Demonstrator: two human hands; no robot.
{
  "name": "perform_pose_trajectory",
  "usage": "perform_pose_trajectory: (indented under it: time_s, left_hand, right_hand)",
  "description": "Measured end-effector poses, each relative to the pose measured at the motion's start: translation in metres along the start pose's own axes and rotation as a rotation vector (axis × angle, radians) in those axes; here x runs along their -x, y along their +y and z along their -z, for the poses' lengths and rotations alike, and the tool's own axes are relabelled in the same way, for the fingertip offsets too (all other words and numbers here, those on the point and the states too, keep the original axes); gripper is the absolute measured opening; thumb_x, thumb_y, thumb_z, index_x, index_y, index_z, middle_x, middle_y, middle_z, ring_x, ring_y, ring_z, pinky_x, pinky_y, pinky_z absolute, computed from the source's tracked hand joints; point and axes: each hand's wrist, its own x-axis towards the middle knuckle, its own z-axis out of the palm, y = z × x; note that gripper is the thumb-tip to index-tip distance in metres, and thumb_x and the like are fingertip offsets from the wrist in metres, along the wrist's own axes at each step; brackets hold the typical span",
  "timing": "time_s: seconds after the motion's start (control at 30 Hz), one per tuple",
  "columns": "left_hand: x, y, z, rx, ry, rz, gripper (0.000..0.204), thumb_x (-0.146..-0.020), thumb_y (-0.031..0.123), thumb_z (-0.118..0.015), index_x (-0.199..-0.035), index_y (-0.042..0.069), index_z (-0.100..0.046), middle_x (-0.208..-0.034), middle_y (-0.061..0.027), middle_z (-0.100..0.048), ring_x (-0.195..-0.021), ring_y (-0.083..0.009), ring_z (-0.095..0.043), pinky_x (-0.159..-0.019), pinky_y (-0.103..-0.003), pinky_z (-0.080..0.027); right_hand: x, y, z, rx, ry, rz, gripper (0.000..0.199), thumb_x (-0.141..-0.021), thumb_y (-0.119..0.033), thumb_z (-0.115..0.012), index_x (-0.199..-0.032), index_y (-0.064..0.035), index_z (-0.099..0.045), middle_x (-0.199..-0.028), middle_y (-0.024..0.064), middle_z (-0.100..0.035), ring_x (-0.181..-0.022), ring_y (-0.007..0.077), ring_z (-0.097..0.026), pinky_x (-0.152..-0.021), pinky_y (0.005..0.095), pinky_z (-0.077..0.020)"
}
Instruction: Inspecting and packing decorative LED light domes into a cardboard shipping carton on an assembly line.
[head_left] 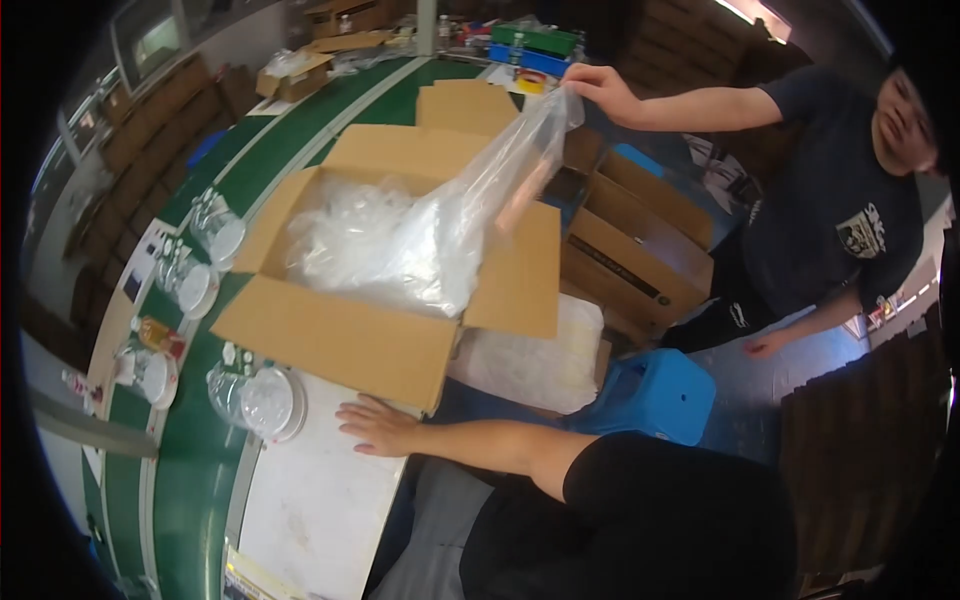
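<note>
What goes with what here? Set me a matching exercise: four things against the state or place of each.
Things:
1. box
2. bag
3. stool
4. left hand

States and places:
A. flat on the white tabletop
B. blue, right of the box
C. lifted by a co-worker's hand
D. open, flaps spread

Pairs: 1-D, 2-C, 3-B, 4-A
</note>
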Motion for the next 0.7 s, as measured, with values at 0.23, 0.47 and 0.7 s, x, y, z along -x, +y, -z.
perform_pose_trajectory:
  time_s: [0.23, 0.47, 0.7]
  left_hand:
    - [0.022, -0.018, -0.055, 0.103, -0.069, 0.048, 0.047, -0.105, 0.027, -0.042, -0.138, -0.005, -0.049, -0.134, -0.0295, -0.053, -0.124, -0.046, -0.051, -0.103, -0.056, -0.044]
    - [0.043, -0.044, -0.05, 0.488, -0.401, 0.472, 0.061, -0.102, 0.039, -0.046, -0.147, -0.001, -0.041, -0.152, -0.0203, -0.041, -0.142, -0.0373, -0.033, -0.12, -0.044, -0.023]
    - [0.021, -0.013, -0.035, 0.377, -0.372, 0.48, 0.059, -0.102, 0.039, -0.048, -0.146, 0.0, -0.044, -0.153, -0.0209, -0.039, -0.143, -0.0379, -0.032, -0.119, -0.046, -0.025]
  right_hand:
    - [0.002, -0.01, -0.003, -0.046, -0.107, -0.087, 0.048, -0.097, -0.036, -0.057, -0.134, -0.006, -0.052, -0.154, 0.0121, -0.037, -0.149, 0.0252, -0.023, -0.117, 0.0473, -0.0277]
    - [-0.001, -0.019, -0.024, -0.026, -0.009, 0.042, 0.051, -0.089, -0.033, -0.067, -0.131, -0.0066, -0.056, -0.145, 0.0145, -0.048, -0.142, 0.0314, -0.038, -0.114, 0.0534, -0.0313]
    - [-0.003, -0.011, 0.004, 0.129, -0.015, 0.03, 0.05, -0.093, -0.039, -0.062, -0.13, -0.0063, -0.057, -0.145, 0.013, -0.046, -0.141, 0.0276, -0.037, -0.117, 0.0498, -0.0259]
